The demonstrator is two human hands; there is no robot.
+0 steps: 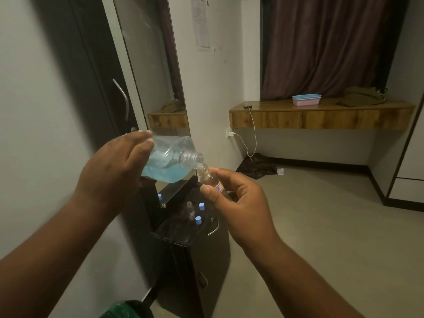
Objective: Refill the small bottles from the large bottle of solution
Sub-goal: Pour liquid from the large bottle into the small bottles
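Left of frame centre, my left hand (114,166) grips the large bottle (167,160), tipped nearly flat, its long axis running rightward. Its open mouth touches the neck of the small bottle (210,180), which my right hand (238,203) pinches upright just beside, lower right.

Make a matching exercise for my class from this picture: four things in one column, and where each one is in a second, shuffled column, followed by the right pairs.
Things
1. large clear plastic bottle of blue solution
2. small clear glass bottle with a label
3. pink rectangular box with a blue lid
4. small blue bottle cap

Places
A. on the wooden shelf
B. in the right hand
C. on the black cabinet
D. in the left hand

Pairs: 1-D, 2-B, 3-A, 4-C
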